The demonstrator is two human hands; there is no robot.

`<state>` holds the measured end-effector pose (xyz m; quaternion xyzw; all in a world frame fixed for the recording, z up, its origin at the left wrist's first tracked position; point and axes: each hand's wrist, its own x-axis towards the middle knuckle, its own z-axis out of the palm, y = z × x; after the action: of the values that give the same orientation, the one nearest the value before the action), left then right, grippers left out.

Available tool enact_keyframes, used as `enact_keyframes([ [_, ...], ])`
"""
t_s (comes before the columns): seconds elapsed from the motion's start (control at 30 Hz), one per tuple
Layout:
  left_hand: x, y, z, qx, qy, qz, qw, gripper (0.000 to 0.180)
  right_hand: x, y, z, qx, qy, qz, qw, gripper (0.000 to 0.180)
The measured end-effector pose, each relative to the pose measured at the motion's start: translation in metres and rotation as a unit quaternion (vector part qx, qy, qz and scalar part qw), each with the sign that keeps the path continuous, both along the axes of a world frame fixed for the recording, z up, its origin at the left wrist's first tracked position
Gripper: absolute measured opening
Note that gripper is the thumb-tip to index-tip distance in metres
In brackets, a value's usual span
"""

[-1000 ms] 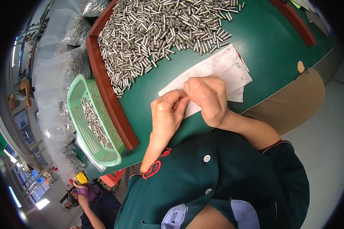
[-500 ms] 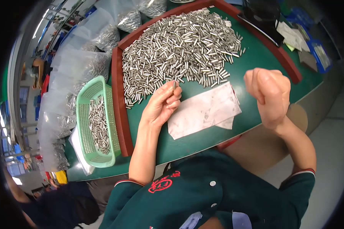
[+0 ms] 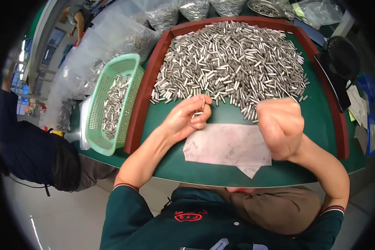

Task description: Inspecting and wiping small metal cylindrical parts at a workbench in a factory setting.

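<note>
My left hand [image 3: 186, 116] is closed, with short silvery metal pins [image 3: 198, 113] pinched and curled in its fingers. It hovers by the near edge of a big pile of the same pins [image 3: 233, 62]. Curled into a fist, my right hand [image 3: 280, 127] is over the pile's near right side and the right end of a cloth; what it holds, if anything, is hidden. The pale, smudged cloth [image 3: 225, 146] lies flat on the green tabletop [image 3: 162, 166] between and below my hands.
A dark red raised border [image 3: 138, 112] frames the pile on three sides. Left of it, a green plastic basket [image 3: 96, 125] contains more pins. Clear bags of pins [image 3: 162, 16] line the back and left. A black fan-like object [image 3: 341, 58] stands right. Another person [image 3: 33, 141] is at left.
The view has turned, shifting the table within it. My right fist has come closer to my left hand and over the cloth's right end. My left hand still holds pins.
</note>
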<state>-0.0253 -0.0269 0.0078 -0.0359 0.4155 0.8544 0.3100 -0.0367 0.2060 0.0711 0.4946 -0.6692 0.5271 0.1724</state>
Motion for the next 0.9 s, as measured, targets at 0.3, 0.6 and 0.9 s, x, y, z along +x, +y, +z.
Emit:
enact_keyframes([
  [0.3,0.001,-0.003,-0.001,0.023,0.099,0.009,0.995,0.019,0.020,0.004,-0.039,0.080,0.173,0.064,0.980,0.030],
  [0.6,-0.010,-0.012,0.001,0.034,0.150,0.064,0.986,0.016,0.028,-0.030,-0.048,0.092,0.260,0.046,0.960,0.031],
  [0.9,-0.005,0.000,0.001,0.030,0.202,0.088,0.975,0.019,0.023,-0.020,-0.036,0.075,0.259,-0.050,0.962,0.028],
])
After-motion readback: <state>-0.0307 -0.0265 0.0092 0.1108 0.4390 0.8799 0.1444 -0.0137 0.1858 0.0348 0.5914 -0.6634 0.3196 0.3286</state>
